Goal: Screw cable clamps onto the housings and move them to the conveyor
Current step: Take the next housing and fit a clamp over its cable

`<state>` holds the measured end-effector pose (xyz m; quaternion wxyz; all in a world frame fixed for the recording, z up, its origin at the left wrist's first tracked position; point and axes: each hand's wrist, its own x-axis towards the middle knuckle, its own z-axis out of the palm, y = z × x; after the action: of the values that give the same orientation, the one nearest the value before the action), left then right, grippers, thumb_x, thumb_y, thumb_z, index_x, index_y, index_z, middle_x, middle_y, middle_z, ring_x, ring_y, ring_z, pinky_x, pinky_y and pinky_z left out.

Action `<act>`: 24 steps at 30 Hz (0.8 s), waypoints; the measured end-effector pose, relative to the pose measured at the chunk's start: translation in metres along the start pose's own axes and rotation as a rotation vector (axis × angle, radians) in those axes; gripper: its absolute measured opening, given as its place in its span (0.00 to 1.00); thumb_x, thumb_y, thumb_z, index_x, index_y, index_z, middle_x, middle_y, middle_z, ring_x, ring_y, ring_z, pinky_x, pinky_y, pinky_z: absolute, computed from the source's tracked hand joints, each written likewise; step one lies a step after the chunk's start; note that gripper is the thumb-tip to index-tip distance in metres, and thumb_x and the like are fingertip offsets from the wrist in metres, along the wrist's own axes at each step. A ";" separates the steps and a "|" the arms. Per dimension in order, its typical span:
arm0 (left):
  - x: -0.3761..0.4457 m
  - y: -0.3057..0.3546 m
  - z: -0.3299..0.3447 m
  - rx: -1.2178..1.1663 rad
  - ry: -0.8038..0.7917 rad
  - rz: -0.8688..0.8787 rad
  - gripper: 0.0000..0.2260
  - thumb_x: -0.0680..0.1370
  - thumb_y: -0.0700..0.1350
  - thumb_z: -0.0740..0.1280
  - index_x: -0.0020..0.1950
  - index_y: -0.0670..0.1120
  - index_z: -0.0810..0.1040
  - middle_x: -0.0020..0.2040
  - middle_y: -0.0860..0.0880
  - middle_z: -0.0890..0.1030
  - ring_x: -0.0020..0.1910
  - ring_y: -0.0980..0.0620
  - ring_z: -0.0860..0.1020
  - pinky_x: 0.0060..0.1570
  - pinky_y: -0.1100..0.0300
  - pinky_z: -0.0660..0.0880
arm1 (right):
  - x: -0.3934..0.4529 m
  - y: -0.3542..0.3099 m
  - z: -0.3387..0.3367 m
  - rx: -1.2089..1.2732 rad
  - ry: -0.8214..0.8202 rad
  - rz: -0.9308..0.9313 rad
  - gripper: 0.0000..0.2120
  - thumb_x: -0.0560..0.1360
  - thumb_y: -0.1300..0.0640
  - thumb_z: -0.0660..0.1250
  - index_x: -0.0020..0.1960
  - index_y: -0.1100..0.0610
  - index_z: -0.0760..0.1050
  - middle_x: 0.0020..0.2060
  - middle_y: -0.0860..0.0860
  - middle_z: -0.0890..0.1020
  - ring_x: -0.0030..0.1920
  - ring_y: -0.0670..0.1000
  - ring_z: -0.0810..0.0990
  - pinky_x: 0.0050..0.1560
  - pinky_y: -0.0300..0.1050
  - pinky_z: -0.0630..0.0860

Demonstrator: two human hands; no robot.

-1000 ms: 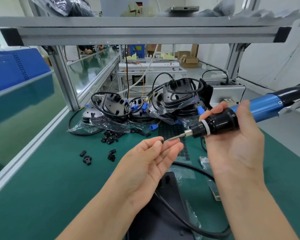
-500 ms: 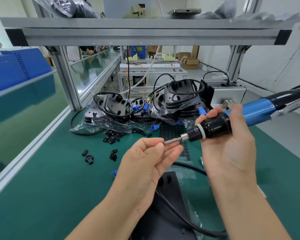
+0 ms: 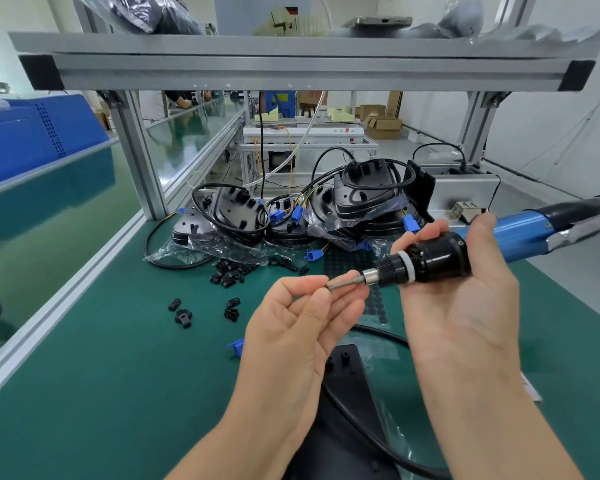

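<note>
At bench centre: housing (image 3: 343, 403) lies on the green mat (image 3: 101, 393) below both hands, its cable (image 3: 378, 332) trailing right.
Right hand (image 3: 454, 306): wrapped round the black nose of the electric screwdriver (image 3: 437, 259).
Left hand (image 3: 291, 327): fingertips (image 3: 321, 289) pinched at the bit tip; any screw there is too small to confirm.
Cable clamps (image 3: 229, 275): loose pile; likely light, rigid, easily dropped; pinch by the sides.
Housing handling: likely rigid plastic; lift by the body, not the cable.
Plastic bags (image 3: 222, 244): hold further housings (image 3: 364, 192) with coiled cables.

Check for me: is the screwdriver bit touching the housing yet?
No, the bit is held in the air at the left hand, above the housing.
</note>
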<state>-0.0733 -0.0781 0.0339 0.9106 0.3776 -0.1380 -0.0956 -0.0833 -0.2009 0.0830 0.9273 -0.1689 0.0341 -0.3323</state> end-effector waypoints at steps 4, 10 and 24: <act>0.002 0.002 -0.007 0.229 -0.034 0.048 0.07 0.75 0.40 0.65 0.53 0.43 0.74 0.50 0.40 0.85 0.52 0.42 0.83 0.47 0.58 0.80 | 0.001 -0.001 -0.001 -0.096 0.023 -0.012 0.08 0.75 0.54 0.70 0.49 0.57 0.74 0.38 0.54 0.81 0.39 0.49 0.83 0.43 0.52 0.82; 0.029 0.063 -0.050 1.305 -0.261 0.133 0.10 0.79 0.50 0.65 0.58 0.63 0.77 0.50 0.61 0.83 0.46 0.58 0.82 0.52 0.53 0.78 | 0.011 -0.003 -0.004 -0.183 0.007 0.015 0.08 0.75 0.56 0.70 0.49 0.58 0.73 0.36 0.54 0.81 0.34 0.49 0.82 0.42 0.51 0.82; 0.040 0.058 -0.055 1.349 -0.780 -0.277 0.08 0.75 0.45 0.73 0.52 0.55 0.84 0.56 0.60 0.82 0.60 0.60 0.77 0.60 0.58 0.72 | 0.030 0.009 -0.007 -0.351 -0.153 0.108 0.08 0.77 0.55 0.68 0.49 0.56 0.70 0.30 0.51 0.79 0.28 0.48 0.78 0.39 0.46 0.80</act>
<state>-0.0133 -0.0120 0.0454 0.3510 0.8010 -0.4274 -0.2293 -0.0556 -0.2148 0.0751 0.8999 -0.3508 0.0301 -0.2573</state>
